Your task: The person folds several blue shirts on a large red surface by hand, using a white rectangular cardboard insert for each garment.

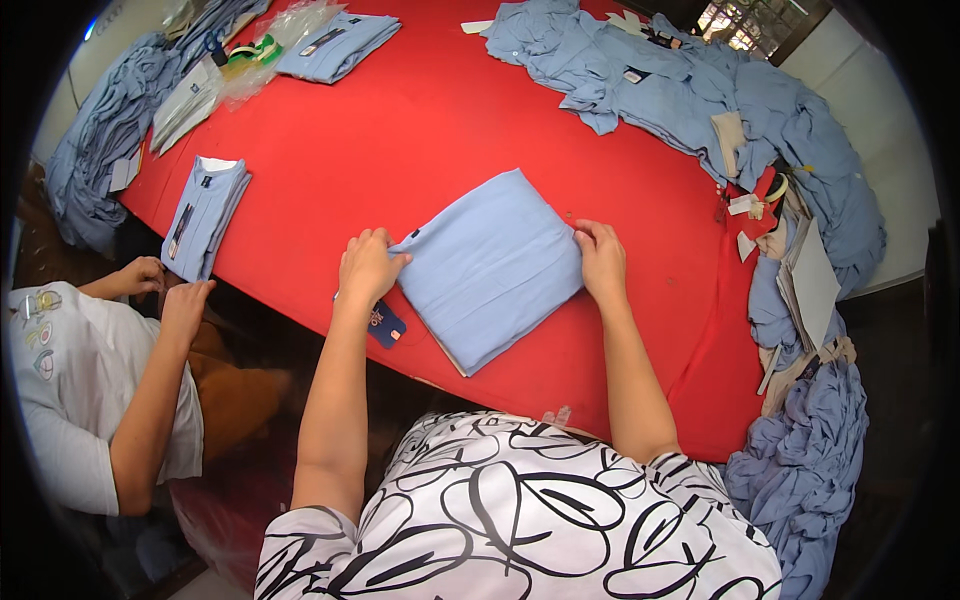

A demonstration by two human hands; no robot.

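Note:
A folded light blue shirt lies on the red table in front of me, turned so one corner points away. My left hand pinches its left corner, thumb on the cloth. At the opposite corner, the fingers of my right hand are closed on the edge. A dark blue hang tag sticks out beside my left wrist, below the shirt's left edge. Pale backing shows as a thin line under the near left edge.
A co-worker's hands touch another folded shirt at the table's left edge. More folded shirts lie at the far left, near clear plastic bags and a green tape roll. Heaped blue shirts and white cards line the right side.

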